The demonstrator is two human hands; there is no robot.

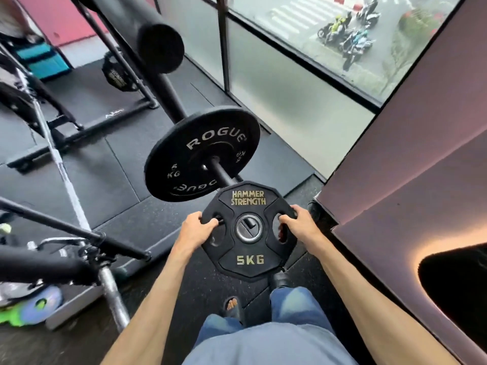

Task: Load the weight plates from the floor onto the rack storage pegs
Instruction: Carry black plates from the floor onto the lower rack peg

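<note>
Fingers of the left hand curl tight round one side of the black 5KG Hammer Strength plate, and the right hand grips the other side. The plate has flat edges, gold letters and a silver ring in the middle. It is held up at the tip of the black peg, near the round Rogue plate on it.

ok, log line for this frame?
left hand: grips 5KG plate | right hand: grips 5KG plate | stage: at peg tip | peg: holds Rogue plate
</note>
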